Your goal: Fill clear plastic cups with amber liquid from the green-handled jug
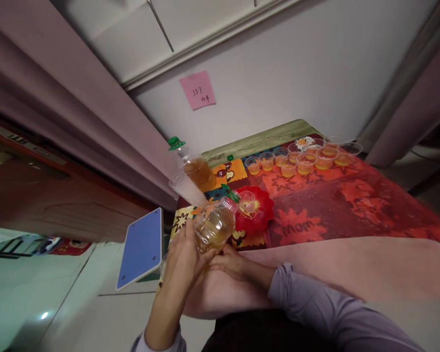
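Both of my hands hold a clear plastic bottle (214, 229) of yellowish liquid, tilted toward the red scalloped dish. My left hand (185, 256) wraps round its near left side, and my right hand (230, 261) grips its lower end. The bottle's mouth is near a small clear cup (247, 201) in the red dish (264, 208); a green piece (230, 193) shows beside that mouth. Behind the bottle leans a stack of clear cups (190, 189). Farther back stands a larger bottle (200, 172) of amber liquid with a green cap.
Several clear cups (305, 164) with orange-yellow liquid stand in rows at the back right of the patterned table (330, 210). A small green cap (230, 158) lies near the back edge. A blue-topped stool (141, 249) stands left of the table. A pink note hangs on the wall.
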### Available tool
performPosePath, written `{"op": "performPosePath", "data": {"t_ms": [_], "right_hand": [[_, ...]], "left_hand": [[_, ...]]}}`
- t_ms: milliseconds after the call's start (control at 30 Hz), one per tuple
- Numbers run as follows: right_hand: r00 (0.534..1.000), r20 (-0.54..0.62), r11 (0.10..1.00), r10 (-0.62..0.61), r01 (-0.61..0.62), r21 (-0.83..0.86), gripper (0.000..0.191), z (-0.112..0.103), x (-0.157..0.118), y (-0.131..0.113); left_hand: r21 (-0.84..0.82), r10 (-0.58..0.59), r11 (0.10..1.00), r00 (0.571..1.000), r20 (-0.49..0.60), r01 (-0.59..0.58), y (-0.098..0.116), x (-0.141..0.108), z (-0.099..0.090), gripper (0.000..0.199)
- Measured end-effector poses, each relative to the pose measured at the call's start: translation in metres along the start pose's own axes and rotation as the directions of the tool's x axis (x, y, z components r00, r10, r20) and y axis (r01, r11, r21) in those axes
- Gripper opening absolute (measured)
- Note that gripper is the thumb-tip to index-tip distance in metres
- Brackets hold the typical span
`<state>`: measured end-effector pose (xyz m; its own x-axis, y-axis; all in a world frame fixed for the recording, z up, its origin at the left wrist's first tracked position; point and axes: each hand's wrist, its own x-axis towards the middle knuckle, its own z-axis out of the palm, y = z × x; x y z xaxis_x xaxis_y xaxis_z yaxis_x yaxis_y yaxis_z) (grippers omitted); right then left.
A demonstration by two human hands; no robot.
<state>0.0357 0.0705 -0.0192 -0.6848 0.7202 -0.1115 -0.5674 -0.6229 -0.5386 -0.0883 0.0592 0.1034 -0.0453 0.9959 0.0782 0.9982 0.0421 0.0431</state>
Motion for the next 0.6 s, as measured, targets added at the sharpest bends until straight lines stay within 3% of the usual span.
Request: {"op": "performPosePath", "data": {"t_ms": [600], "right_hand": [[0.998, -0.026, 0.996, 0.055, -0.053, 0.073, 0.078, -0.0078, 0.0024, 0.0104]], "left_hand": [[0.034, -0.022, 0.999, 0.999, 0.037, 0.021, 0.0101, 0.0053, -0.0082, 0.095]]}}
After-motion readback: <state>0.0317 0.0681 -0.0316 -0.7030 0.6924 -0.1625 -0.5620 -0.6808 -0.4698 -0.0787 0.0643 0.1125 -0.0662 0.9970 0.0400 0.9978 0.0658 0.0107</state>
